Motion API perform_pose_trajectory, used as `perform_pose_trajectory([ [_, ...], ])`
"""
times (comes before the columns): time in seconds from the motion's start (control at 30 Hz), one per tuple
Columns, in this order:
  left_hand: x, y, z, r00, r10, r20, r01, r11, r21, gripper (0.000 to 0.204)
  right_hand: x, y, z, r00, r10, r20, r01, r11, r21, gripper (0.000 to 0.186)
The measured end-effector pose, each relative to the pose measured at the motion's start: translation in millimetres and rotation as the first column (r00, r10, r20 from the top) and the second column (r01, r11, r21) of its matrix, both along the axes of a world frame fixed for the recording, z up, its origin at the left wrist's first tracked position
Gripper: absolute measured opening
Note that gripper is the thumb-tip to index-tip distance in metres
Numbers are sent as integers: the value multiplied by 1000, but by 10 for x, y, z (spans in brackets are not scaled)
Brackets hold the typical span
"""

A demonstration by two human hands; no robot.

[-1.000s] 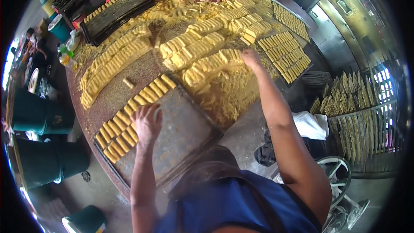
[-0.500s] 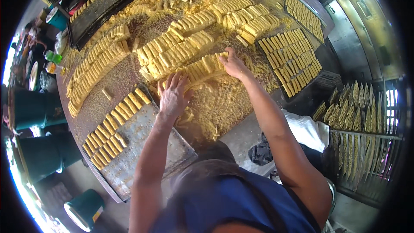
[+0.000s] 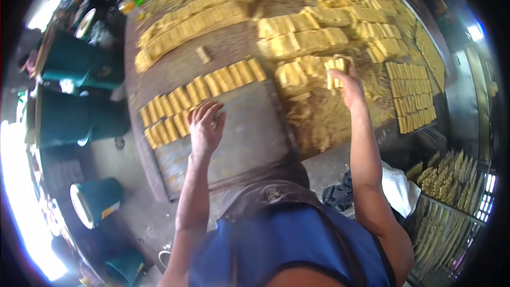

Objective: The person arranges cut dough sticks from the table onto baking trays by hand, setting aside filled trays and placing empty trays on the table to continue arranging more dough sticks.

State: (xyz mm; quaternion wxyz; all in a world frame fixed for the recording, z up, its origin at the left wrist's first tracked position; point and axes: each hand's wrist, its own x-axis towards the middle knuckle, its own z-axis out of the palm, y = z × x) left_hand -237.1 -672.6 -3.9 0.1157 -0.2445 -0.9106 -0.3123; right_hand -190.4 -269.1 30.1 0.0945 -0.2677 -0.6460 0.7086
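Note:
My right hand point(image 3: 351, 87) is closed around a small bunch of pale yellow dough sticks point(image 3: 336, 72), just above the right end of a short row of cut sticks point(image 3: 300, 73). Over the flat metal tray point(image 3: 244, 122) at centre left is my left hand point(image 3: 206, 127), its fingers bent and the thumb apart from them. Its fingertips are at the right end of the tray's second row of sticks point(image 3: 164, 132) and hide part of it; whether they touch a stick is unclear. A longer row point(image 3: 204, 87) lies along the tray's far edge.
Long stacked rows of sticks point(image 3: 196, 18) lie at the far left, and more piles point(image 3: 303, 40) beyond my right hand. One loose stick point(image 3: 203, 55) lies on the table. A filled tray point(image 3: 411, 95) is at right, a rack point(image 3: 451, 191) beyond it. Green bins point(image 3: 98, 199) stand at left.
The view has swung left. My left hand has left the cut row and is now over the tray's sticks. My right hand, earlier at the row's end, now holds a bunch of sticks.

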Motion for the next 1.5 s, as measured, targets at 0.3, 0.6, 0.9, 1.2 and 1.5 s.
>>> perform_pose_trajectory([
  [0.3,-9,-686,-193,992,-117,44,121,986,-115,39,-569,-2886,-458,926,288,245,-378,716,586,46],
  [0.6,-27,-582,-217,996,-90,22,92,993,-79,43,-683,-2907,-466,898,310,312,-440,603,666,57],
  [0.9,36,-481,-196,999,28,15,-26,992,-127,51,-741,-2801,-474,825,460,328,-563,624,542,59],
  [1.2,104,-371,-111,999,25,36,-16,973,-231,49,-708,-2536,-538,839,479,257,-535,641,550,62],
  [1.5,-80,-457,-173,997,-68,22,71,991,-113,50,-579,-2662,-419,935,188,300,-353,553,755,54],
])
